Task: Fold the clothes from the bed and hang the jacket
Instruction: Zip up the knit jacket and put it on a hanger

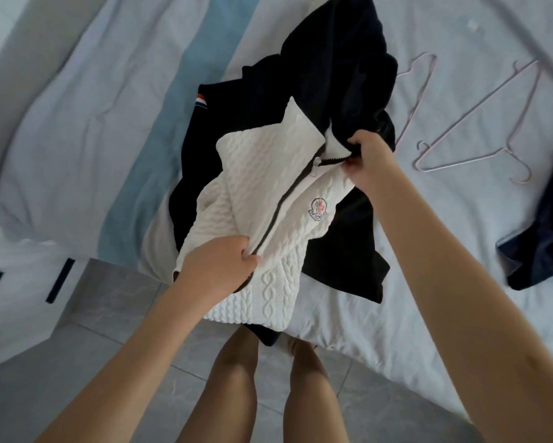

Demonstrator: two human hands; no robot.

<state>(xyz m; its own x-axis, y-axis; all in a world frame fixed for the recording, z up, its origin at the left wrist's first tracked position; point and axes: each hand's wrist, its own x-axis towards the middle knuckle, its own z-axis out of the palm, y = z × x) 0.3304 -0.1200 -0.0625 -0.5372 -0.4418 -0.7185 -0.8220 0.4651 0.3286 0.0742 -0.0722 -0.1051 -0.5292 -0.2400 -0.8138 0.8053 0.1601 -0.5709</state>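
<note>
A white cable-knit jacket [262, 174] with a dark zip and a round chest badge lies crumpled on top of dark navy clothes [326, 75] at the bed's near edge. My left hand [219, 266] grips the jacket's lower front beside the zip. My right hand [369, 161] pinches the jacket near its collar, where the zip ends. One navy garment shows a red, white and blue tab on its left side. Two thin pink hangers [470, 123] lie on the sheet to the right of the pile.
The bed [76, 129] has a pale sheet with a light blue stripe. Another dark navy garment [537, 244] lies at the right edge. My bare legs stand on grey floor tiles [124, 346] against the bed. A white cabinet with dark handles [19, 276] is at the left.
</note>
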